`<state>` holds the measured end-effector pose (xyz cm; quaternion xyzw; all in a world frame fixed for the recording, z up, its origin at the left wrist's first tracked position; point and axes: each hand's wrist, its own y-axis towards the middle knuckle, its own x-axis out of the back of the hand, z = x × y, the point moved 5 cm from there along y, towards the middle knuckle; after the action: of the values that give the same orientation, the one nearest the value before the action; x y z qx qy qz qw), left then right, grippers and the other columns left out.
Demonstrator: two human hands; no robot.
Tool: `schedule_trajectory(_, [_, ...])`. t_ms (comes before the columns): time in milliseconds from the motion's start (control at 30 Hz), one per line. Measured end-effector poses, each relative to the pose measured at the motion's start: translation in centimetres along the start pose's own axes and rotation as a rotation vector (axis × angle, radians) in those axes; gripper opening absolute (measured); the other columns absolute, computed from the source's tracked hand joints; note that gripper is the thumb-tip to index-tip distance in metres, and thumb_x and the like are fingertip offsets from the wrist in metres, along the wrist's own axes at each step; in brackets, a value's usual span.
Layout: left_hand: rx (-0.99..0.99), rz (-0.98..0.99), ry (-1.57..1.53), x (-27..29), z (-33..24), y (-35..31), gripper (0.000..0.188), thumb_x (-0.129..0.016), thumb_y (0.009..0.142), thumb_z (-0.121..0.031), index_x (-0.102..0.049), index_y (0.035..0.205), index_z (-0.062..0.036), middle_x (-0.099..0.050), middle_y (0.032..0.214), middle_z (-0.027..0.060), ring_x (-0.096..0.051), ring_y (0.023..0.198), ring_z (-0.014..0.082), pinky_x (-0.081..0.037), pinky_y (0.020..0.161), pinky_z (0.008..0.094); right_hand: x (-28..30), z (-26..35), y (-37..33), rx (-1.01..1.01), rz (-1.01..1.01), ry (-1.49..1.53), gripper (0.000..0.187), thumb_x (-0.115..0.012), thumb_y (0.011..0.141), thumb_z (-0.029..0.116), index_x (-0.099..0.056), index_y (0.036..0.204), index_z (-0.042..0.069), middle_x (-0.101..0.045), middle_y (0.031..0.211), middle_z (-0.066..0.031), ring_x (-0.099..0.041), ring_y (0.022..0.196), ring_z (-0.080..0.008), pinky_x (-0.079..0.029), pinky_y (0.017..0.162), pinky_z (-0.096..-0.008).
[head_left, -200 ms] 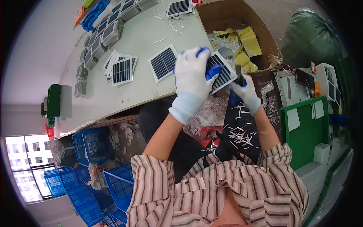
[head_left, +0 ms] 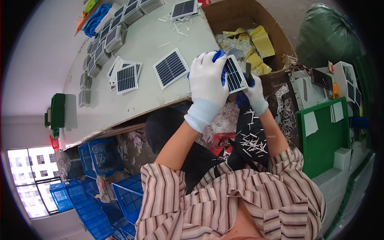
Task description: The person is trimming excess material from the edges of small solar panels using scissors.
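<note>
My left hand [head_left: 208,78], in a white glove with blue coating, grips a small solar panel [head_left: 236,75] by its left side. The panel has dark cells and a white border, and is tilted past the table edge. My right hand [head_left: 256,94], gloved alike, is closed around a dark, narrow tool [head_left: 248,70] beside the panel's right edge; its exact kind is unclear. On the table, left of my left hand, lies another solar panel [head_left: 171,69]. Farther left is a small loose pile of panels [head_left: 127,79].
Stacks of solar panels [head_left: 114,39] line the table's far left. A cardboard box [head_left: 276,24] with white strips and yellow scraps stands ahead right, a green bag [head_left: 330,36] beyond it. White strips lie on my trouser leg [head_left: 250,138]. Blue crates [head_left: 102,156] stand lower left, a green tray [head_left: 326,136] right.
The held panel has turned steeper and narrower in view. My left hand has shifted slightly right, and my right hand with the tool slightly left and up, close to the panel's edge.
</note>
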<state>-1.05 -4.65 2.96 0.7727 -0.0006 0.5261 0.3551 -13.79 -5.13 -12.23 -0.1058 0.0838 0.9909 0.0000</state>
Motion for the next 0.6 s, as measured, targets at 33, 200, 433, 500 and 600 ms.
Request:
schedule_trajectory(33, [-0.037, -0.006, 0.002, -0.1, -0.1, 0.2, 0.038, -0.066, 0.067, -0.006, -0.063, 0.105, -0.0070, -0.057, 0.108, 0.0122, -0.052, 0.102, 0.0314, -0.041, 0.091, 0.0418, -0.5, 0.7, 0.7, 0.166, -0.021, -0.094, 0.035, -0.069, 0.081, 0.031, -0.062, 0.092, -0.002, -0.063, 0.074, -0.0059, -0.057, 0.069, -0.0096, -0.048, 0.067, -0.0267])
schedule_trajectory(200, [-0.066, 0.031, -0.013, -0.9, 0.1, 1.1, 0.037, -0.065, 0.066, -0.005, -0.064, 0.104, -0.0085, -0.060, 0.102, 0.0106, -0.055, 0.098, 0.0295, -0.043, 0.087, 0.0403, -0.4, -2.0, 1.1, 0.208, 0.055, -0.111, 0.032, -0.067, 0.081, 0.032, -0.062, 0.089, 0.001, -0.063, 0.073, -0.0027, -0.058, 0.062, -0.0089, -0.048, 0.059, -0.0240])
schedule_trajectory(433, [-0.096, 0.023, -0.004, -0.4, -0.2, 1.2, 0.033, -0.065, 0.068, -0.002, -0.066, 0.100, -0.0113, -0.060, 0.098, 0.0102, -0.056, 0.092, 0.0307, -0.046, 0.079, 0.0405, -2.7, 1.1, -1.5, -0.114, 0.178, 0.330, 0.020, -0.065, 0.080, 0.017, -0.063, 0.087, -0.002, -0.063, 0.072, -0.0041, -0.057, 0.060, -0.0093, -0.047, 0.056, -0.0232])
schedule_trajectory(500, [-0.096, 0.030, -0.002, -0.4, -0.1, 1.2, 0.034, -0.065, 0.068, -0.002, -0.066, 0.101, -0.0112, -0.060, 0.099, 0.0102, -0.056, 0.092, 0.0308, -0.046, 0.079, 0.0405, -3.0, 1.2, -3.5, -0.235, 0.101, 0.250, 0.013, -0.065, 0.076, 0.010, -0.061, 0.083, -0.001, -0.060, 0.068, -0.0040, -0.056, 0.055, -0.0109, -0.045, 0.052, -0.0240])
schedule_trajectory(600, [-0.104, 0.051, -0.004, -0.8, 0.1, 1.0, 0.036, -0.065, 0.068, -0.003, -0.065, 0.103, -0.0103, -0.060, 0.101, 0.0104, -0.055, 0.095, 0.0305, -0.045, 0.082, 0.0406, -4.1, 3.1, -5.0, 0.013, 0.389, -0.074, 0.012, -0.065, 0.075, 0.010, -0.062, 0.078, 0.000, -0.063, 0.066, -0.0057, -0.057, 0.054, -0.0114, -0.046, 0.052, -0.0263])
